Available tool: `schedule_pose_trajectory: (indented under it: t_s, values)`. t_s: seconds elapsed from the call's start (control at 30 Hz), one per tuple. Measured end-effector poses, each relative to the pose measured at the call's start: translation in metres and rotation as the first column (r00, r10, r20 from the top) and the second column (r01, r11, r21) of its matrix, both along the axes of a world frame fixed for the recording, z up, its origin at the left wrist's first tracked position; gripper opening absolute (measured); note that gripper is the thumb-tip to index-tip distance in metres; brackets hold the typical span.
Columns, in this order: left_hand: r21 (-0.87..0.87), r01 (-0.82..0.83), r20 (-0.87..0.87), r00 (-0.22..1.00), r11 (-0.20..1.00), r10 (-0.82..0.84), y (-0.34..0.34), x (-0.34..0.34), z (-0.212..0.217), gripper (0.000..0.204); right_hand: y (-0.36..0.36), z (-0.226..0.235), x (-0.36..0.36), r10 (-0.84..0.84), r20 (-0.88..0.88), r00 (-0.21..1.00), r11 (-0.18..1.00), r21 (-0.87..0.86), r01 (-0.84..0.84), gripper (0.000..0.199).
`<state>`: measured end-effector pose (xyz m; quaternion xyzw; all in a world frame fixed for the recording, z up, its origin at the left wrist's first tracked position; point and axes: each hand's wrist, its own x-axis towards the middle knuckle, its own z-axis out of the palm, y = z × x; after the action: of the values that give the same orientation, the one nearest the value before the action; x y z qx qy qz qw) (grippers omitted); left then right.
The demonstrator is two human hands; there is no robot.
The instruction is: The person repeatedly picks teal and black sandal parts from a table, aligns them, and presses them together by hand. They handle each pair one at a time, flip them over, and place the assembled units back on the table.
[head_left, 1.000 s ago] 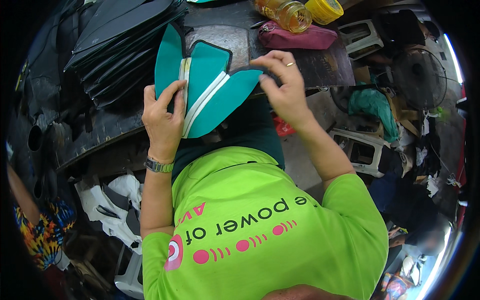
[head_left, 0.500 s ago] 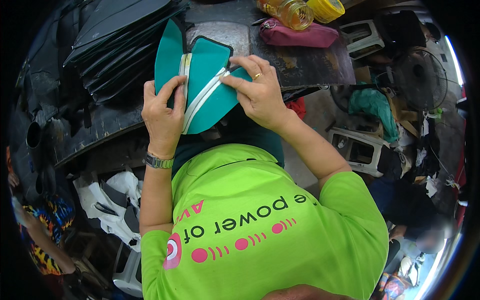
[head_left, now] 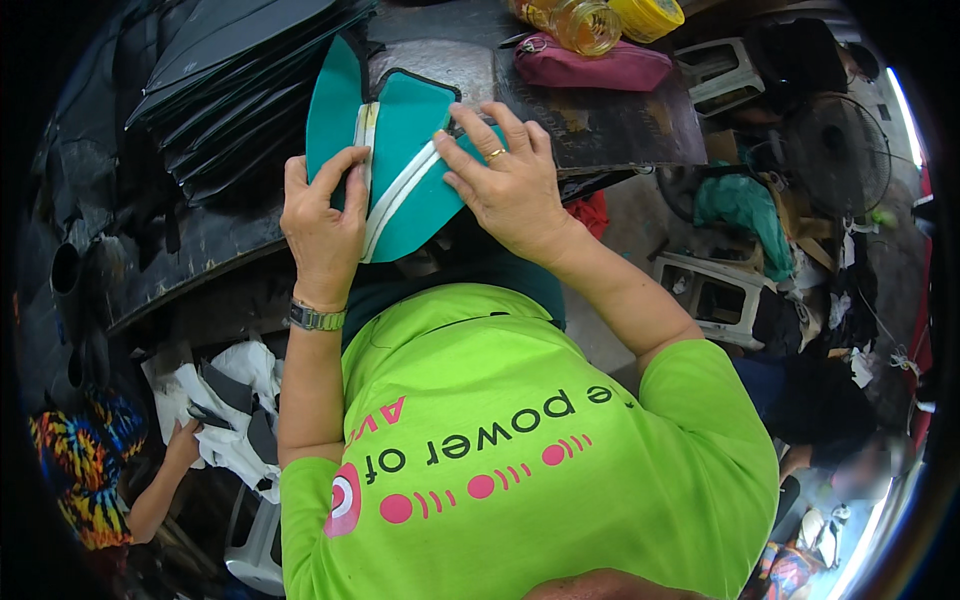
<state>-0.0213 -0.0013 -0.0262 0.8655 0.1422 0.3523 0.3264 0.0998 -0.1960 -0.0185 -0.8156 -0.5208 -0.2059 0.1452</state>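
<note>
A flat teal piece (head_left: 415, 125) with black edging and two white strips stands tilted over the near table edge. My left hand (head_left: 325, 220) is closed on its left part, with thumb and finger pinched beside the left white strip (head_left: 365, 140). The slanting right white strip (head_left: 400, 190) runs up toward my right hand (head_left: 510, 185). That hand lies over the piece's right part with its fingers apart. One fingertip touches the strip's upper end. What lies beneath the right palm is hidden.
The dark table (head_left: 610, 125) holds a stack of black sheets (head_left: 220, 90), a maroon pouch (head_left: 595, 68), a glass jar (head_left: 590, 28) and a yellow tub (head_left: 648, 15). At lower left, another person's hand (head_left: 182, 445) touches white scraps (head_left: 225, 440). A fan (head_left: 838, 155) and white stools (head_left: 710, 295) stand right.
My right fingers have spread, loosening from their earlier pinch near the right strip's end. My left hand keeps its hold. At lower left, the other person's hand has reached the white scraps.
</note>
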Motion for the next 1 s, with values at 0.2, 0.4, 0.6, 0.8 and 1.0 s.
schedule_pose_trajectory:
  t_s: [0.2, 0.4, 0.6, 0.8, 1.0]
  values:
    - [-0.08, 0.061, 0.022, 0.998, 0.995, -0.059, 0.005, -0.004, -0.004, 0.021, -0.009, 0.012, 0.012, 0.287, -0.286, 0.914, 0.956, 0.143, -0.256, 0.051]
    - [-0.173, 0.265, 0.202, 0.952, 0.949, -0.229, 0.013, -0.037, -0.004, 0.04, -0.024, 0.039, 0.037, 0.469, -0.804, 0.365, 0.842, 0.532, 0.09, 0.081]
    - [-0.348, 0.378, 0.282, 0.915, 0.858, -0.289, 0.001, -0.039, 0.004, 0.048, -0.024, 0.07, 0.046, 0.483, -0.867, -0.127, 0.876, 0.481, 0.045, 0.074]
    - [-0.252, 0.266, 0.189, 0.957, 0.93, -0.222, 0.0, -0.027, 0.016, 0.031, -0.02, 0.073, 0.055, 0.441, -0.88, 0.173, 0.882, 0.461, 0.096, 0.069]
    - [-0.189, 0.146, -0.041, 0.987, 0.971, -0.156, -0.002, -0.016, 0.005, 0.024, -0.026, 0.056, 0.048, 0.18, -0.51, 0.841, 0.922, 0.386, 0.036, 0.033]
